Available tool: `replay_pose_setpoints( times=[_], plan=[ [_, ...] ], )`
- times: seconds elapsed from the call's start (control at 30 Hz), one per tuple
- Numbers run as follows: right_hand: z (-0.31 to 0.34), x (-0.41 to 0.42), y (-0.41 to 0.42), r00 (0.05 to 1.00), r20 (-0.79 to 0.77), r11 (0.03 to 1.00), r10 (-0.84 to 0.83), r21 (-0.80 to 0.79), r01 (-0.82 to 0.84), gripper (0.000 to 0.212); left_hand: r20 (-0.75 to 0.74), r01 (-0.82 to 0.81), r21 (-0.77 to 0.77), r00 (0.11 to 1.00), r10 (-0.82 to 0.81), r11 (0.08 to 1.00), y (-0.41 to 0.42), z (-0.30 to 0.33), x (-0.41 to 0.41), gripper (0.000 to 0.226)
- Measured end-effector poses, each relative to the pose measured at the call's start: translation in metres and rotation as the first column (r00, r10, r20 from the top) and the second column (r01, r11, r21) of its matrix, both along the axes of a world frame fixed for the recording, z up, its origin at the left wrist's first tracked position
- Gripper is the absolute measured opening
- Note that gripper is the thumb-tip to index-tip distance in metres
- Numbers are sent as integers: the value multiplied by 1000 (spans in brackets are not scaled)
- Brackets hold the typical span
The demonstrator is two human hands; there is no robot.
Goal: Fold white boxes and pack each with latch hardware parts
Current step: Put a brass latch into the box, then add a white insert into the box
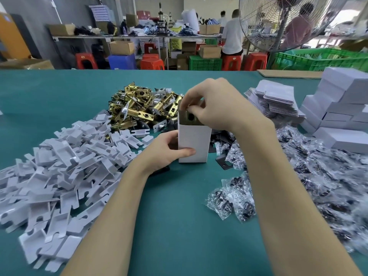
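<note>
A workshop lies behind a wide green table [59, 92], with people standing at a far bench, red stools [86, 60], green crates [322, 58] and a big fan [278, 22] at the right. On the table, a broad heap of white inserts [59, 166] fills the left, clear bags of dark screws [318, 176] spread across the right, and a pile of brass latches [139, 104] sits at centre back. Closed white boxes are stacked [342, 108] at the far right, with flat box blanks [276, 100] beside them. Just this side of the latches stands the box [194, 144], upright on the table, plain white, tall and narrow, its top open with a flap raised at the back. A latch part [191, 117], brassy with a dark round hole, shows in its mouth. The left hand [165, 151] grips the box low on its left side, thumb across the front face. The right hand [213, 104] arches over the opening, fingertips curled down and pinching the part at the rim. Flat black plates [224, 163] lie just right of the box.
</note>
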State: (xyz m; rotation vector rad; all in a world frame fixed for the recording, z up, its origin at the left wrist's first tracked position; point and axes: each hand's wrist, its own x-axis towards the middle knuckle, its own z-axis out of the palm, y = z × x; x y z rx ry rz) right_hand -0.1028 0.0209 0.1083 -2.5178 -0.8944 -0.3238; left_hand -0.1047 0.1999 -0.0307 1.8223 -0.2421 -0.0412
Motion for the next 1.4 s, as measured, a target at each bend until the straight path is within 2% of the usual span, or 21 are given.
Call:
replay_pose_setpoints(
  times=[0.17, 0.37, 0.43, 0.57, 0.63, 0.73, 0.83, 1.03, 1.17, 1.27, 1.4],
  plan=[
    [-8, 2, 4, 994, -89, 996, -67, -68, 61, 30, -2, -9, 4, 1000, 9, 1000, 0, 0, 0, 39],
    [-8, -1, 6, 982, -151, 987, -114, -127, 95, 41, -2, -12, 22, 1000, 12, 1000, 0, 1, -1, 38],
    [-3, -2, 2, 985, -131, 992, -116, -67, 108, 38, 2, -11, 29, 1000, 11, 1000, 0, 1, -2, 39],
    [8, 3, -15, 992, -17, 968, -126, 217, 127, 27, 7, -12, 38, 1000, 11, 999, 0, 1, -2, 41],
    [4, 12, -25, 989, -31, 924, -147, 353, 149, 24, 12, -17, 53, 1000, 17, 998, 0, 2, -2, 43],
    [-13, 31, -38, 968, -127, 883, -219, 397, 251, 22, 31, -43, 90, 999, 40, 995, 0, 3, -3, 51],
    [-39, 46, -49, 940, -218, 910, -261, 271, 315, 25, 34, -26, 79, 999, 23, 997, 0, 6, -5, 55],
    [-90, 60, -46, 898, -306, 946, -316, -24, 324, 26, 22, -40, 96, 999, 38, 995, -5, 7, -8, 57],
    [-103, 62, -37, 906, -374, 979, -197, -24, 203, 8, 18, -32, 120, 999, 31, 992, -4, 12, -9, 56],
    [-102, 59, -31, 919, -363, 988, -157, -62, 144, 27, -35, -38, 126, 998, 43, 991, 1, 19, -12, 58],
    [-74, 52, -37, 828, -559, 983, -42, -170, -65, 40, -135, 26, 240, 991, 7, 970, 20, 38, -15, 47]
  ],
)
